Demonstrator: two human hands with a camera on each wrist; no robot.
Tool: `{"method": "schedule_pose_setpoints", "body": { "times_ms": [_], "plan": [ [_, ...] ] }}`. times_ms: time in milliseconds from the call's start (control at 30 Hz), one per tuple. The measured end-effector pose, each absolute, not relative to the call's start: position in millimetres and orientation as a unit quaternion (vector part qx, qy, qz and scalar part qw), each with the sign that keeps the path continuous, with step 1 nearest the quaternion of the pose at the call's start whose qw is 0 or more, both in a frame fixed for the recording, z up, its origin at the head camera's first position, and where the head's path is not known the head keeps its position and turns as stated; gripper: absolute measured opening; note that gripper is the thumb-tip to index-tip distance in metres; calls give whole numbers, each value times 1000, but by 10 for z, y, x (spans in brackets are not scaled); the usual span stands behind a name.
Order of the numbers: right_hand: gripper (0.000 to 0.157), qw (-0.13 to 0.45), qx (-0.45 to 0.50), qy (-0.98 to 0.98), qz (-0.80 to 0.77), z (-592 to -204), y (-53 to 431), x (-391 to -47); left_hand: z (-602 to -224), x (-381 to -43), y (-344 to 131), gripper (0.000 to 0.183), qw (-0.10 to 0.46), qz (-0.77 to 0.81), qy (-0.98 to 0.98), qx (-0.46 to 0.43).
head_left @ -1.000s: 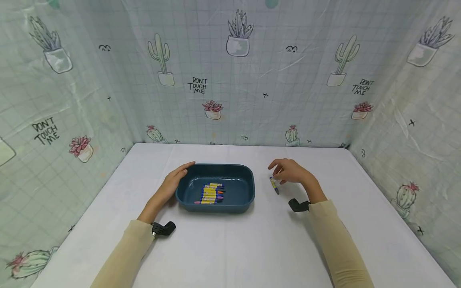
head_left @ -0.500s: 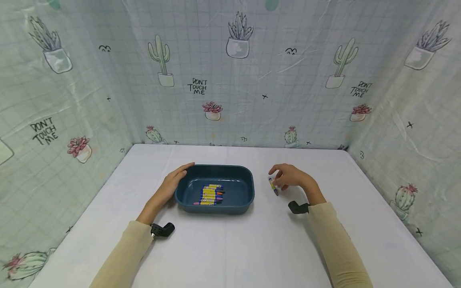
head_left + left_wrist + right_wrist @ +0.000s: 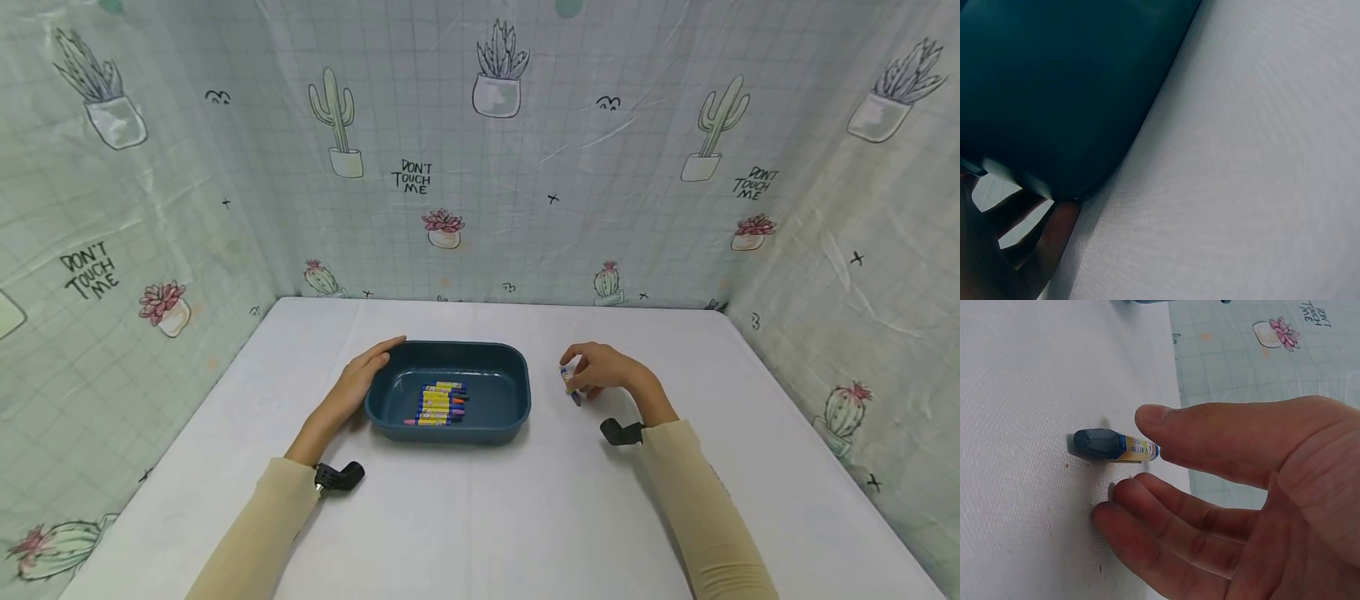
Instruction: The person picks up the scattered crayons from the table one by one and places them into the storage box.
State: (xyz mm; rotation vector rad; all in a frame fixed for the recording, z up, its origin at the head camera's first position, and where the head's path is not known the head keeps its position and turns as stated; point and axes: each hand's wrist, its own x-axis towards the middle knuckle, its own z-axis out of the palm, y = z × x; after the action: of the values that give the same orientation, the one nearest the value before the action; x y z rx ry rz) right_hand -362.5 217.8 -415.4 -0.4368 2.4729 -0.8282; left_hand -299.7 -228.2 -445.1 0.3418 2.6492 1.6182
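A dark blue-green rectangular tray [image 3: 495,435] sits on the white table. My left hand [image 3: 352,388] lies along its left end, fingers stretched toward the back corner; in the left wrist view its thumb [image 3: 1060,228] touches the outer wall. Inside lie several crayons [image 3: 441,404] with yellow and blue wrappers, roughly in a column. Right of the tray, my right hand [image 3: 603,367] pinches a dark teal crayon [image 3: 1100,445] with thumb and index finger at its wrapped end. Its dark tip is close over the cloth, while the other fingers curl loosely below.
White cloth covers the table [image 3: 480,517]. A hanging sheet [image 3: 555,167] printed with cacti encloses the back and both sides. Black wrist cameras [image 3: 622,429] stick out from both sleeves.
My right hand has come down slightly, and its thumb and index finger have closed around the single crayon. The left hand and the tray stay where they were.
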Motion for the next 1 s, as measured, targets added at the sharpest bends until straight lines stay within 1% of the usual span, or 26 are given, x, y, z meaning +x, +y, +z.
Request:
{"method": "schedule_pose_setpoints", "body": {
  "times_ms": [133, 300, 667, 833, 900, 1000],
  "plan": [
    [51, 253, -155, 908, -298, -4180, 2164, -3646, -4290, -2895, -2246, 46, 13, 509, 854, 111],
    [53, 253, -149, 910, -293, -4202, 2144, -3652, -4255, -2864, -2238, 46, 14, 512, 852, 109],
    [50, 247, -171, 909, -290, -4153, 2118, -3617, -4269, -2875, -2244, 46, 12, 516, 849, 113],
    [50, 247, -166, 911, -284, -4144, 2113, -3594, -4297, -2893, -2241, 46, 12, 516, 849, 114],
    [50, 247, -161, 913, -282, -4146, 2105, -3587, -4402, -2953, -2272, 46, 8, 516, 849, 114],
    [52, 251, -157, 914, -278, -4146, 2089, -3579, -4418, -2959, -2281, 46, 10, 520, 847, 111]
  ]
}}
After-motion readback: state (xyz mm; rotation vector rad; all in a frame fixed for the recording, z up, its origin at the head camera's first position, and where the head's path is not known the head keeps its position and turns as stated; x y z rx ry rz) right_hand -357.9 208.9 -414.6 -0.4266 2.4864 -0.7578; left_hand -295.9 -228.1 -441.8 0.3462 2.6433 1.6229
